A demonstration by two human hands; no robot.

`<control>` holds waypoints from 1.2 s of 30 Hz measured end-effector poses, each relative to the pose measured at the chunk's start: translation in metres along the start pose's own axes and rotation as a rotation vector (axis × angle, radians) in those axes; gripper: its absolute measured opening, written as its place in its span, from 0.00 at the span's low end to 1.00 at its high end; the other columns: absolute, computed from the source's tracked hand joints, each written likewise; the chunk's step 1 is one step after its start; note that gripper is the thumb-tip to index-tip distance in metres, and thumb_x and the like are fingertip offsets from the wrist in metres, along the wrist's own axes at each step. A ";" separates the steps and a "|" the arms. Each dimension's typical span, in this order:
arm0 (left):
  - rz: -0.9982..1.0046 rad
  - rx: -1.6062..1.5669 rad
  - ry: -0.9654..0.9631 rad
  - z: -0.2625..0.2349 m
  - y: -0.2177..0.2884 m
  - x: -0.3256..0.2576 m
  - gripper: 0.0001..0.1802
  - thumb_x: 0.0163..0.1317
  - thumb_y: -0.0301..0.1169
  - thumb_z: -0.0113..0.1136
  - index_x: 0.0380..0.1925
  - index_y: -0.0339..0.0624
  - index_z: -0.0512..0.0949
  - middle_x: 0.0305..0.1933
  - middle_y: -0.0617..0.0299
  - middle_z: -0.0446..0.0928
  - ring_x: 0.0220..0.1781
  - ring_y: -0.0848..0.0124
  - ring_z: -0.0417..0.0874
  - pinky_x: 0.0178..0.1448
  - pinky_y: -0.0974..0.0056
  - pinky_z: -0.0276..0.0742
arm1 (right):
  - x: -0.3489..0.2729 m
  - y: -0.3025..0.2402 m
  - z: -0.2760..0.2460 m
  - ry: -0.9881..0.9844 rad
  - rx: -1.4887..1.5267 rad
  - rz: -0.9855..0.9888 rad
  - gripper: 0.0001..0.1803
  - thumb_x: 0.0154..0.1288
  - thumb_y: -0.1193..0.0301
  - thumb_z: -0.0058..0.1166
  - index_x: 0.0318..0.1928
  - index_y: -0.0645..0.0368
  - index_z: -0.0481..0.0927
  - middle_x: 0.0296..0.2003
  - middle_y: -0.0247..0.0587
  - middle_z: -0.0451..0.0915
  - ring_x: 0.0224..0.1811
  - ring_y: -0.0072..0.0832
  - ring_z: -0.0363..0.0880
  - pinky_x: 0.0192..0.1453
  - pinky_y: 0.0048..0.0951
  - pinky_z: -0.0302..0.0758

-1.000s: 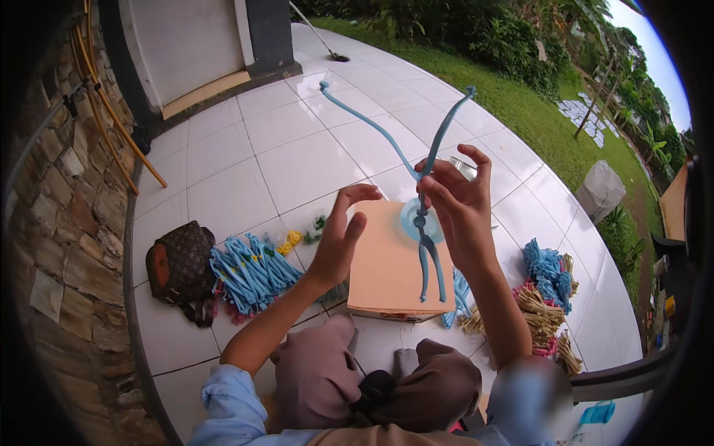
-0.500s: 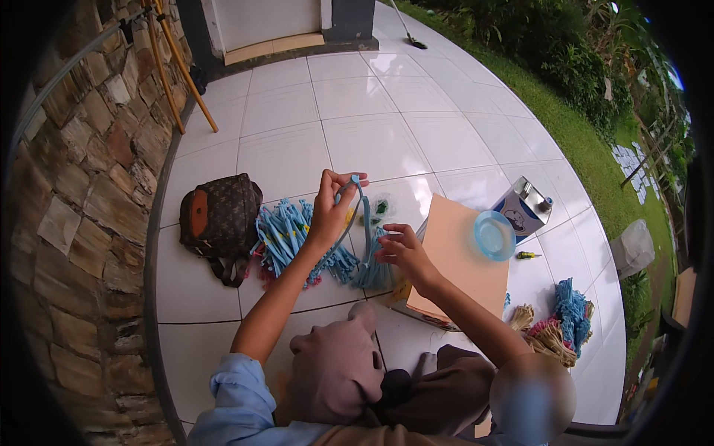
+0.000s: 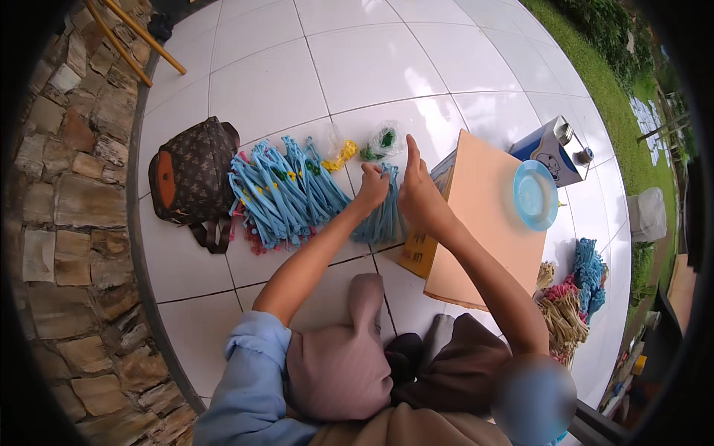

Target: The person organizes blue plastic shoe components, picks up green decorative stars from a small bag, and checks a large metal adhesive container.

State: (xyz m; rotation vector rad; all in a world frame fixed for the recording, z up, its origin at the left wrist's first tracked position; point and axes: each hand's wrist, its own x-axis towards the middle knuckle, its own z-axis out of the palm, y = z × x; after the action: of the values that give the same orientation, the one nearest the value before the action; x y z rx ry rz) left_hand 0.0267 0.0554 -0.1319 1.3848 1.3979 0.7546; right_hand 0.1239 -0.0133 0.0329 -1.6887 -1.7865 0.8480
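My left hand is closed, fingertips pinched at the top of a small bunch of light blue fabric strips; whatever the fingers grip is hidden. Close beside it on the right, my right hand has one finger stretched out; its other fingers are mostly out of sight, and nothing shows in it. A larger spread of blue strips with yellow and green bits lies left of the bunch, pink ones partly under it. Beyond my hands are yellow pieces in clear plastic and a clear bag holding green pieces.
A brown patterned backpack lies at the left, near a stone wall. To the right, a tan board on a box carries a blue plastic dish. Behind it stands a rectangular can. Bundles of beige strips and blue ones lie far right.
The blue strip loop held up by my left hand no longer shows raised. That hand has come down to the bunch, and my right hand has moved up beside it. The view has shifted.
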 end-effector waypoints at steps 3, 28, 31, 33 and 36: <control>0.162 0.546 -0.045 0.027 0.023 -0.008 0.25 0.54 0.38 0.62 0.42 0.38 0.61 0.47 0.45 0.66 0.46 0.50 0.72 0.48 0.52 0.71 | -0.004 0.034 -0.020 0.142 -0.146 -0.155 0.39 0.55 0.86 0.43 0.66 0.70 0.41 0.53 0.71 0.59 0.45 0.60 0.71 0.49 0.42 0.73; 1.360 0.507 -1.105 0.165 0.211 -0.193 0.07 0.58 0.34 0.55 0.29 0.44 0.74 0.32 0.61 0.75 0.37 0.63 0.77 0.43 0.61 0.71 | -0.332 0.282 -0.098 0.781 0.043 0.670 0.12 0.55 0.77 0.54 0.41 0.62 0.78 0.27 0.47 0.81 0.30 0.37 0.80 0.38 0.34 0.75; 1.313 0.490 -1.105 0.186 0.198 -0.197 0.07 0.58 0.35 0.55 0.28 0.44 0.75 0.32 0.61 0.75 0.36 0.62 0.76 0.44 0.60 0.71 | -0.323 0.307 -0.062 0.773 -0.147 0.648 0.21 0.50 0.77 0.59 0.47 0.61 0.73 0.34 0.48 0.78 0.43 0.43 0.74 0.49 0.38 0.70; 1.303 0.490 -1.055 0.188 0.200 -0.200 0.06 0.57 0.33 0.55 0.28 0.43 0.75 0.32 0.60 0.75 0.37 0.62 0.76 0.44 0.60 0.70 | -0.316 0.308 -0.055 0.705 -0.290 0.696 0.29 0.49 0.77 0.60 0.53 0.60 0.66 0.38 0.48 0.77 0.50 0.48 0.68 0.54 0.41 0.65; 1.176 0.531 -1.124 0.199 0.205 -0.203 0.05 0.57 0.31 0.56 0.27 0.42 0.75 0.32 0.60 0.74 0.38 0.62 0.75 0.44 0.61 0.70 | -0.314 0.307 -0.058 0.644 -0.437 0.719 0.28 0.50 0.77 0.58 0.53 0.59 0.65 0.37 0.50 0.76 0.45 0.47 0.72 0.50 0.42 0.69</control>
State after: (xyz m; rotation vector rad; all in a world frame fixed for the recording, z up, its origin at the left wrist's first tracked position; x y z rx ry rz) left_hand 0.2539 -0.1502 0.0381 2.4867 -0.2385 0.1114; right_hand 0.3932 -0.3156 -0.1467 -2.5749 -0.9529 0.0910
